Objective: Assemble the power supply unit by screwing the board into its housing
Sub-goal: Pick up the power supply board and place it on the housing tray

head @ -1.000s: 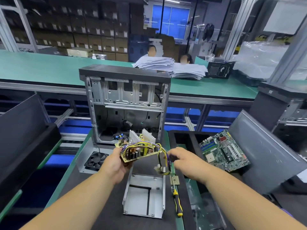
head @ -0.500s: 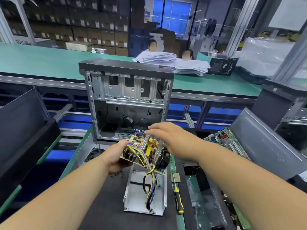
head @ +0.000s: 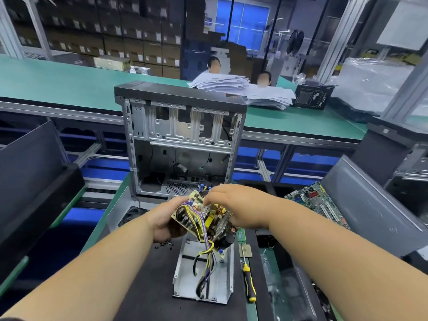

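— What is being shown at the left of the bench point(head: 148, 297)?

— The power supply board point(head: 201, 216) is being held in the air above the open metal housing point(head: 222, 281), just in front of the empty computer case point(head: 183, 140). Its near-left corner is being gripped by the left hand point(head: 164, 218), whose grip is clenched around the board's edge, as it was a second ago.

— And what is being changed?

— The board is being tilted down toward the housing. A second ago it was being held nearly level while its wire bundle point(head: 203, 258) was being pinched off to the right. Now the wires are being left to dangle into the housing tray, and the right hand point(head: 234, 205) is being laid over the board's far right side, its fingers curled onto the components; that grip is being taken on the board itself.

— What is being signalled for the task?

— Seating is judged to be under way; no screw is yet being driven. The loose dark screws point(head: 165, 244) are being left on the mat, and the yellow-handled screwdriver point(head: 249, 278) is lying untouched to the right of the housing.
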Available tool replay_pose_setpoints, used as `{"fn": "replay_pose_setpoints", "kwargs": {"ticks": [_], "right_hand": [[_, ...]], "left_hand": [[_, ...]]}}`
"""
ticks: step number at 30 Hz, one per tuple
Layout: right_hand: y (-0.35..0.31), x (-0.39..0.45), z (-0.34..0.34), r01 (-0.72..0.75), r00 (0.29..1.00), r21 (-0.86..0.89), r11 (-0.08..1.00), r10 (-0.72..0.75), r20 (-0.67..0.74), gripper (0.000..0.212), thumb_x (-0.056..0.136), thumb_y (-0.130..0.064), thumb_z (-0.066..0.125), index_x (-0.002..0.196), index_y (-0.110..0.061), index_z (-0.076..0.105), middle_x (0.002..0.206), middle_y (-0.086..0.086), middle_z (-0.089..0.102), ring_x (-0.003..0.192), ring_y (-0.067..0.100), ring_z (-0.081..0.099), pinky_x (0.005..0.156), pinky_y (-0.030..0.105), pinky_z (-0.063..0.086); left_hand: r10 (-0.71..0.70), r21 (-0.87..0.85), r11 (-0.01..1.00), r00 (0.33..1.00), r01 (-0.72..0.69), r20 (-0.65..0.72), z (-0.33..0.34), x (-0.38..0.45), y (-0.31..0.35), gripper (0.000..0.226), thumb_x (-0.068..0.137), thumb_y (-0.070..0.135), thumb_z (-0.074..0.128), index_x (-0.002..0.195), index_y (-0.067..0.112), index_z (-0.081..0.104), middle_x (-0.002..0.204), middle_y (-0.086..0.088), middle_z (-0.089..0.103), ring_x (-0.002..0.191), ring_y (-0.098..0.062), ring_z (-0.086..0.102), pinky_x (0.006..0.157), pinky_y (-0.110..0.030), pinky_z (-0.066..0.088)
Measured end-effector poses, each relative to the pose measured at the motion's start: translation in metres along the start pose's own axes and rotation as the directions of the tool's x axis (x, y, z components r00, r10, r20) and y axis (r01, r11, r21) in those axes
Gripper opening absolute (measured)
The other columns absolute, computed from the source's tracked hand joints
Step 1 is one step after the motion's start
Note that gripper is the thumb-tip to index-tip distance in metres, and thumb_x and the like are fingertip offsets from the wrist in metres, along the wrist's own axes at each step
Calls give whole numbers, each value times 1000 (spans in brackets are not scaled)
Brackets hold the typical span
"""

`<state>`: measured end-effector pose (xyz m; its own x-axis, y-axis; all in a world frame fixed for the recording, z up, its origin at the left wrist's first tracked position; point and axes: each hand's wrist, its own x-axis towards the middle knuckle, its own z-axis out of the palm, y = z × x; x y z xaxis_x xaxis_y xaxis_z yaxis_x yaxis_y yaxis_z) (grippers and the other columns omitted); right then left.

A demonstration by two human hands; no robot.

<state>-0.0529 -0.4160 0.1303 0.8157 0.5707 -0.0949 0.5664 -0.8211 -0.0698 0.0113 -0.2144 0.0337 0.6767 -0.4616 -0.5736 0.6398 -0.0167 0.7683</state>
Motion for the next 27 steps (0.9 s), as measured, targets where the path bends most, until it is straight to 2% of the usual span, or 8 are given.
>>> {"fn": "replay_pose_setpoints", "kwargs": {"ticks": [2, 5, 7, 10, 15, 17, 20, 27], "right_hand": [[3, -2, -3, -23, 1000, 18, 1000, 23, -15, 60, 79, 1, 61, 134, -20, 51, 132, -2, 52, 123, 18, 45, 99, 30, 40], [6, -3, -6, -66, 997, 31, 997, 67, -46, 56, 81, -10, 63, 134, -19, 50, 128, -3, 52, 122, 17, 44, 99, 32, 42], [8, -2, -6, -106, 993, 6, 994, 106, -52, 57, 82, -18, 65, 136, -19, 48, 128, -3, 51, 121, 18, 44, 96, 34, 44], [14, -1, -3, -172, 981, -28, 985, 169, -93, 61, 81, -33, 67, 137, -21, 48, 128, -6, 51, 121, 14, 45, 85, 24, 42], [20, -1, 9, -260, 958, -18, 966, 255, -132, 66, 77, -52, 69, 135, -25, 51, 127, -8, 54, 122, 14, 47, 87, 28, 45], [21, -1, 14, -271, 954, 2, 963, 269, -130, 67, 76, -52, 70, 134, -25, 52, 125, -7, 54, 121, 14, 48, 91, 31, 47], [19, -1, 22, -276, 953, 17, 961, 276, -124, 67, 75, -53, 70, 133, -25, 53, 122, -7, 55, 119, 14, 48, 90, 32, 47], [4, 2, 49, -277, 955, 84, 957, 284, -82, 63, 73, -51, 69, 130, -27, 55, 119, -11, 55, 119, 11, 47, 94, 30, 45]], "left_hand": [[-11, -114, 993, 996, 21, 85, -6, 1, 1, 52, 87, 63, 48, 79, 15, 67, 73, -5, 64, 55, -15, 55, 53, -22, 46], [17, -197, 980, 982, 21, 186, -17, 3, 6, 77, 89, 75, 28, 114, 7, 56, 91, -14, 60, 71, -22, 49, 67, -32, 42], [33, -157, 988, 980, -2, 194, -21, 2, 9, 84, 91, 74, 23, 124, 4, 53, 98, -19, 69, 81, -27, 60, 77, -37, 46], [40, 47, 998, 977, -51, 212, -22, -11, 11, 84, 89, 75, 24, 124, 6, 57, 109, -20, 70, 94, -30, 66, 89, -42, 45], [47, 363, 918, 951, -162, 305, -24, -38, 13, 73, 85, 70, 50, 126, 10, 54, 106, -14, 69, 96, -24, 64, 94, -41, 42], [121, 425, 872, 949, -242, 292, -30, -45, 17, 51, 89, 43, 63, 120, 3, 56, 86, -6, 63, 81, -15, 62, 78, -29, 49], [209, 584, 755, 954, -298, 216, -43, -46, 29, 23, 96, 21, 59, 112, 4, 62, 69, 5, 51, 57, -4, 49, 50, -14, 37], [428, 794, 517, 900, -319, 83, -76, -30, 44, 12, 94, 29, 61, 88, 36, 69, 67, 6, 53, 61, -16, 43, 60, -28, 36]]}}
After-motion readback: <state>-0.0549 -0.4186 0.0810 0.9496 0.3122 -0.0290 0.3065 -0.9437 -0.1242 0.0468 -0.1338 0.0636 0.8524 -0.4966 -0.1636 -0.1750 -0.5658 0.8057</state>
